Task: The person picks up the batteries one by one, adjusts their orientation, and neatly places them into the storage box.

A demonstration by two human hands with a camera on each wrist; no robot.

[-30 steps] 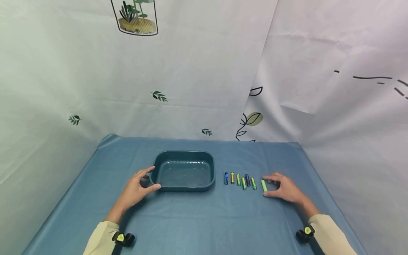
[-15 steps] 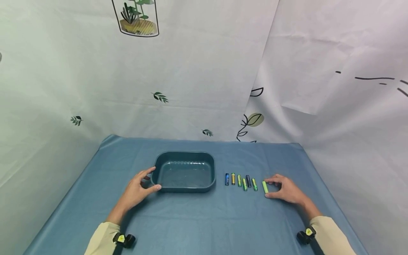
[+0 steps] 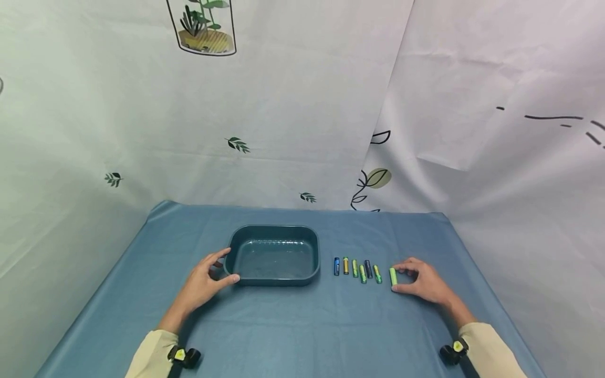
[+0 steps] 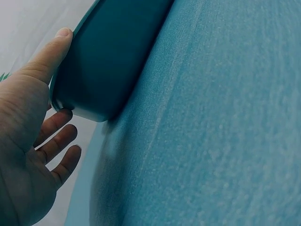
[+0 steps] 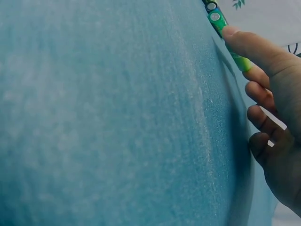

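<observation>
My left hand (image 3: 202,281) holds the left end of a dark teal rectangular baking dish (image 3: 279,282). In the left wrist view its thumb lies on the rim of the dish (image 4: 110,61), one fingertip touches below the rim, and the other fingers are loosely bent. At the right, my right hand (image 3: 423,281) pinches a light green battery (image 3: 393,276) by its two ends, between thumb and fingers, at the cloth. Left of it lie several more batteries in an uneven row: a blue one (image 3: 336,266), an orange-yellow one (image 3: 346,265), a dark one (image 3: 368,269) and green-yellow ones (image 3: 363,274).
A blue cloth (image 3: 302,336) covers the table. White printed fabric (image 3: 293,105) hangs behind it and at both sides. Black cameras are strapped at the left wrist (image 3: 191,357) and the right wrist (image 3: 450,355).
The light green battery has turned slightly between the right fingers, with hardly any hand movement. The left hand and baking dish hold their places; the head view has shifted a little.
</observation>
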